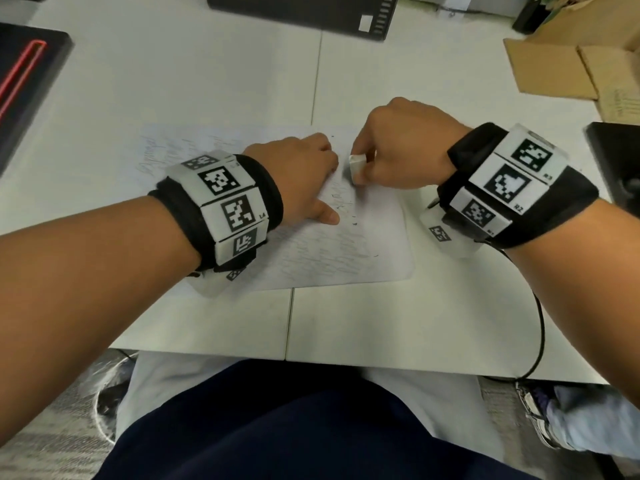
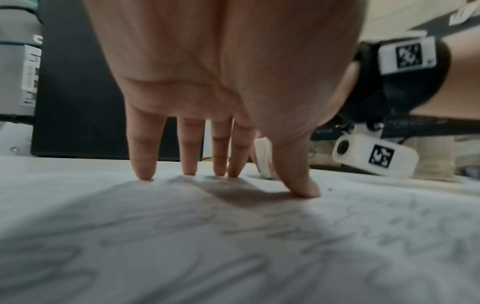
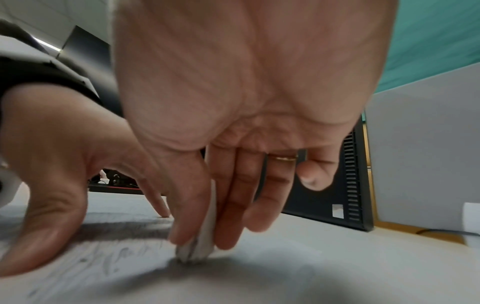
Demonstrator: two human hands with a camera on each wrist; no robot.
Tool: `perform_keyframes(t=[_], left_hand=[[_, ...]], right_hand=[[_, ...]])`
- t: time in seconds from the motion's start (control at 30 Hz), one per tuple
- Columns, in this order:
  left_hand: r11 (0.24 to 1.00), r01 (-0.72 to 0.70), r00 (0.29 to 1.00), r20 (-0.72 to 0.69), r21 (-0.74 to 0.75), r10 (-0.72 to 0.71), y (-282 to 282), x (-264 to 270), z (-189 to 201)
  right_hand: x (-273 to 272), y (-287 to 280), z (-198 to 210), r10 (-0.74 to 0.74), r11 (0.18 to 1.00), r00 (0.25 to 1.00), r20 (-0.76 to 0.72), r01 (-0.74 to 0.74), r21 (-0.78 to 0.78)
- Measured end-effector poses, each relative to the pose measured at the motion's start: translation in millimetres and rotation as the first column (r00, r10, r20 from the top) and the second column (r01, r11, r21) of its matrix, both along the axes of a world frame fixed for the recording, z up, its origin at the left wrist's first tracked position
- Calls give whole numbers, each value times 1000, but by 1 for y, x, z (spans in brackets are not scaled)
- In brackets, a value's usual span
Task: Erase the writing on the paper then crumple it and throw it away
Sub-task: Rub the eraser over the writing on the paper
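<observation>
A white sheet of paper [image 1: 346, 251] with grey pencil writing lies flat on the white table [image 1: 207, 81]. My left hand [image 1: 304, 181] presses down on it with straight, spread fingers [image 2: 142, 160] and the thumb [image 2: 298, 174]. Just to its right, my right hand [image 1: 391, 147] pinches a small white eraser [image 1: 356, 164] between thumb and fingers, its lower end touching the paper [image 3: 103, 277]. The eraser [image 3: 205, 232] stands upright in the right wrist view, and the eraser [image 2: 263, 158] shows behind my left thumb. Dark eraser crumbs dot the sheet.
A black computer case [image 1: 304, 12] stands at the table's far edge. A black and red device [image 1: 24, 74] sits far left, cardboard [image 1: 561, 67] far right, a dark object [image 1: 616, 164] at the right edge. A cable [image 1: 538, 327] hangs off the front edge.
</observation>
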State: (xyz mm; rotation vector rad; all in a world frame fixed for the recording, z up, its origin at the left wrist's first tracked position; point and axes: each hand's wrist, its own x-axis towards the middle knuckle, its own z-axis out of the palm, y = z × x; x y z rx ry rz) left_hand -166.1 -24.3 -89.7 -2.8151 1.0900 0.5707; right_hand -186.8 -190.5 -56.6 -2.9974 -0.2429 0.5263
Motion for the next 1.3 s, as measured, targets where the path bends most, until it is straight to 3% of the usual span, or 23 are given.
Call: perform_keyframes(t=[0.2, 0.33, 0.47, 0.7, 0.97, 1.07, 1.3], left_hand=[[989, 36, 995, -99, 143, -22, 2, -9, -3], [991, 38, 992, -125, 129, -21, 4, -6, -4], [991, 73, 990, -129, 116, -57, 4, -4, -5], [988, 67, 990, -135, 136, -48, 6, -1, 0], [990, 64, 988, -146, 128, -45, 6, 3, -3], [989, 74, 989, -137, 130, -56, 5, 3, -2], [991, 61, 988, -148, 117, -43, 7, 4, -2]], right_hand=[[-19, -6, -12, 29, 999, 997, 78, -31, 14], [-46, -2, -11, 129, 991, 991, 21, -130, 14], [-47, -3, 1, 115, 992, 989, -93, -110, 58], [5, -6, -1, 14, 1000, 996, 87, -15, 16], [-53, 2, -3, 220, 974, 974, -53, -222, -38], [-41, 2, 4, 192, 980, 979, -66, -195, -41], [2, 6, -4, 102, 991, 992, 79, -94, -95]])
